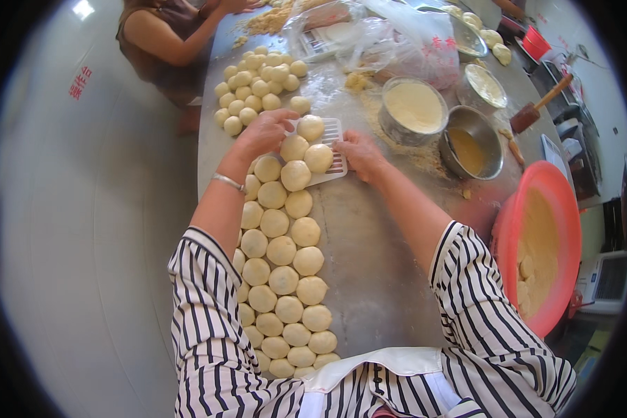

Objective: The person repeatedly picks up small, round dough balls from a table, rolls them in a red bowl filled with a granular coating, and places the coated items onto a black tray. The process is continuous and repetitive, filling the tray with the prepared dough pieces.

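A white slotted plastic tray (337, 166) carries several round dough pieces (295, 176) on its left part. My right hand (363, 155) grips the tray's right edge between thumb and fingers. At the opposite edge, my left hand (268, 134) has its fingers on the tray's upper left corner, close beside the dough; part of its grip is hidden. Rows of flattened dough rounds (281, 251) lie on the metal table from the tray down to my apron. Smaller dough balls (256, 86) are clustered just beyond my left hand.
To the right stand a container of pale flour or powder (415, 107), a steel bowl of yellow liquid (467, 149) and a large red basin (507, 245). A wooden-handled brush (535, 107) and plastic bags (371, 44) are farther back. Another person's arm (159, 39) is at the far left edge.
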`<act>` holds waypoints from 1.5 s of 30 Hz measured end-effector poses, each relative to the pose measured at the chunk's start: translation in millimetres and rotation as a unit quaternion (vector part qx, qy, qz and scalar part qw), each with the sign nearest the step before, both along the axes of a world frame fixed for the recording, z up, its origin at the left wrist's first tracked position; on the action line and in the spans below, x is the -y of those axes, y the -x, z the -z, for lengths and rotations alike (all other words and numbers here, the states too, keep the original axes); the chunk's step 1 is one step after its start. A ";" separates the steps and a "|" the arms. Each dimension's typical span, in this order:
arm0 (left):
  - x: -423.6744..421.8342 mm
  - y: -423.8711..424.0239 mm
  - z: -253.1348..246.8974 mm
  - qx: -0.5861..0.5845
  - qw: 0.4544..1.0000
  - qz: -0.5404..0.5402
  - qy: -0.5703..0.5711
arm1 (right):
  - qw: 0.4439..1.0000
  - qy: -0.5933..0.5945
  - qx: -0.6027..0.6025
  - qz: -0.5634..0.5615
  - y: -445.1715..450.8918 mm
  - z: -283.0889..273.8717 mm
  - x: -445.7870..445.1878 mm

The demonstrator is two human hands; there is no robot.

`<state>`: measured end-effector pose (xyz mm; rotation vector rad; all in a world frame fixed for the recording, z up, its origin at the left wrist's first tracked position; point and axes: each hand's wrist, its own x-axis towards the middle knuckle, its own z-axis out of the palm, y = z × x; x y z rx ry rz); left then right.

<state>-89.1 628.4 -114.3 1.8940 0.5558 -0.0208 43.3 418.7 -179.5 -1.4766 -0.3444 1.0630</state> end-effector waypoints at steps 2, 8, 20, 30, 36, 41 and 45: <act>12.9 -0.3 -13.8 0.061 0.997 0.000 0.049 | 0.998 -0.051 -0.040 0.027 -4.0 3.8 26.1; 80.8 46.1 -64.5 0.149 0.983 -0.092 0.052 | 0.976 -0.155 -0.120 0.095 40.6 -28.3 137.0; 214.9 205.7 -93.0 0.126 0.982 -0.105 0.094 | 0.964 0.035 0.169 0.200 1.6 -260.5 441.7; 262.0 266.3 -104.7 0.144 0.971 -0.183 0.059 | 0.715 0.549 0.433 0.001 -104.5 -217.3 346.9; 225.7 325.2 -108.0 0.138 0.953 -0.270 0.008 | 0.685 0.307 0.660 0.039 -15.8 -352.6 323.3; 165.9 323.0 -89.6 0.139 0.945 -0.295 0.027 | 0.915 0.051 0.400 -0.030 49.9 -275.7 250.4; 109.8 276.4 -65.0 0.130 0.962 -0.238 0.035 | 0.956 0.115 0.264 -0.063 60.7 -155.7 183.3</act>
